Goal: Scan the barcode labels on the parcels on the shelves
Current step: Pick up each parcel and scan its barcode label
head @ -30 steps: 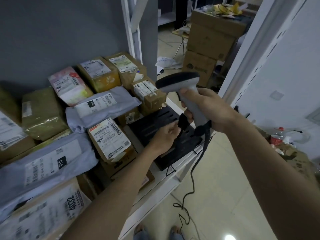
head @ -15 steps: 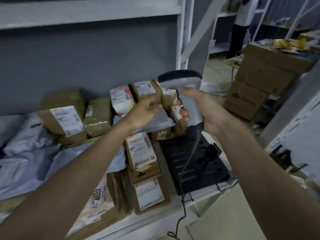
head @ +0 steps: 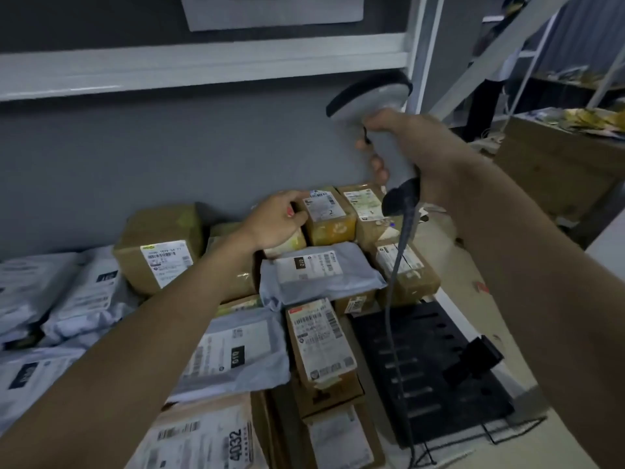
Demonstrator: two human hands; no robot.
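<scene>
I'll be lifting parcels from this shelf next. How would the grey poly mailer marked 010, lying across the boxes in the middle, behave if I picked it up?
The grey poly mailer is wrinkled film, so it would probably sag and flop. It looks flat, so likely light. Its smooth plastic may slide off the boxes if pushed.

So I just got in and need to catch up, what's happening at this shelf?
A person is going through the parcels on the shelf with a corded barcode scanner. The right hand grips the scanner's handle and holds it raised above the pile, head pointing toward the back row. The left hand reaches in and rests on a pink-labelled parcel beside the small brown box with the white label marked 2. Grey mailer bags and other boxes lie in front; a black stand sits on the right.
</scene>
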